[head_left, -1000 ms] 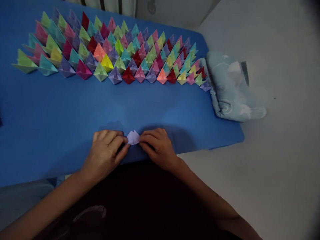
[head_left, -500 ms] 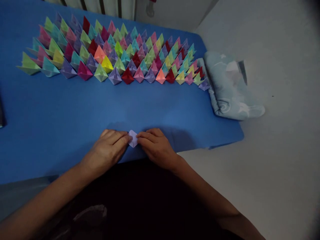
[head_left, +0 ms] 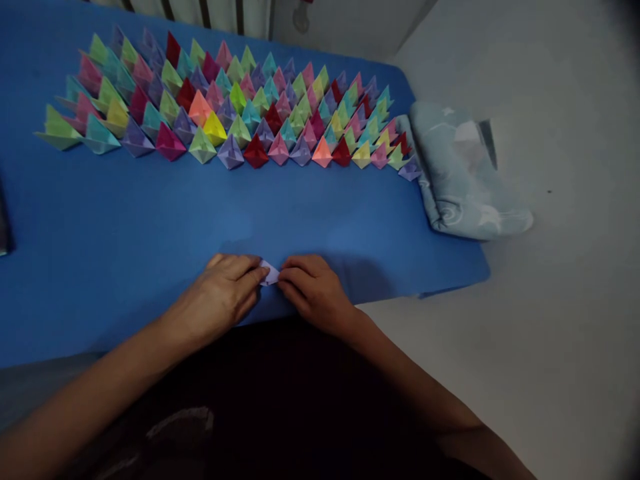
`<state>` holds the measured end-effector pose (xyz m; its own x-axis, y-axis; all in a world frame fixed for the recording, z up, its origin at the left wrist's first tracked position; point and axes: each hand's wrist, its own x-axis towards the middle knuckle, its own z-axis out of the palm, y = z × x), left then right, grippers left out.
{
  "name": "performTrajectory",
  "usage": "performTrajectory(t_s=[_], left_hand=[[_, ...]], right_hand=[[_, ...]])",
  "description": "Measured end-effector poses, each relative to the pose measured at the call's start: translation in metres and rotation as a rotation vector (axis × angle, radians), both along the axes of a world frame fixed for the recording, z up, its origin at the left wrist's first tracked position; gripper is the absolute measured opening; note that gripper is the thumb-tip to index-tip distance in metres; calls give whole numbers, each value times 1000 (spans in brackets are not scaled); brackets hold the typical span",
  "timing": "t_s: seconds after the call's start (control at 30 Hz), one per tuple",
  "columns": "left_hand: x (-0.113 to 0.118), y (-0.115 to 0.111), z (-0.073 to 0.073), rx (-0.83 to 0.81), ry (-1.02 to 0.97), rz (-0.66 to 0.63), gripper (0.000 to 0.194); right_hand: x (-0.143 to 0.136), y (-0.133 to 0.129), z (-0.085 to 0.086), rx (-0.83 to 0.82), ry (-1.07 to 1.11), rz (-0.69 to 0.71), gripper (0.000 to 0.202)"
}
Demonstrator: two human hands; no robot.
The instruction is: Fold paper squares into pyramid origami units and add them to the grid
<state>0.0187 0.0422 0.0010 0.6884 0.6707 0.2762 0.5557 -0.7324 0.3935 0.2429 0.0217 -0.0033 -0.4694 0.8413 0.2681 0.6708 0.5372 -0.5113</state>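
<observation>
A small folded piece of lavender paper (head_left: 269,274) is pinched between my two hands, low over the near edge of the blue surface. My left hand (head_left: 223,287) grips its left side, the thumb lying across the paper. On the other side, my right hand (head_left: 314,288) holds the right corner between thumb and fingers. Fingers cover part of the paper, so its full shape is hidden. Beyond my hands stand rows of folded paper boats (head_left: 231,152) in many colours.
The blue sheet-covered surface (head_left: 165,213) stretches out below the boats. A folded grey-blue patterned cloth (head_left: 460,180) lies at its right end, against the pale wall (head_left: 565,280). Slatted bars (head_left: 220,17) rise behind the far edge. Something dark (head_left: 4,223) shows at the left border.
The lavender paper has turned from an upright diamond to a flatter, narrower shape between my fingers. My left fingers have shifted slightly over it; the boats stay where they were.
</observation>
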Motion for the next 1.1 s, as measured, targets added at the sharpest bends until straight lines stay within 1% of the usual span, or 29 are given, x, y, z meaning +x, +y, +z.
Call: performTrajectory(t_s=[0.2,0.4,0.5,0.67,0.87,1.1], left_hand=[[1,0,1,14,1,18,33],[6,-3,-2,21,-30,96,30],[8,-3,-3,36,-27,144,30],[13,-1,-3,31,-14,217,32],[17,0,-5,-4,-27,272,26],[15,-1,-8,-35,-62,325,19]], right_hand=[[-5,0,3,-24,81,-67,20],[-12,4,5,-77,103,-135,13],[-13,5,4,-84,72,-164,13],[-14,6,5,-104,12,-170,17],[-17,7,11,-164,-55,-185,18],[-20,10,16,-221,-111,-195,20]])
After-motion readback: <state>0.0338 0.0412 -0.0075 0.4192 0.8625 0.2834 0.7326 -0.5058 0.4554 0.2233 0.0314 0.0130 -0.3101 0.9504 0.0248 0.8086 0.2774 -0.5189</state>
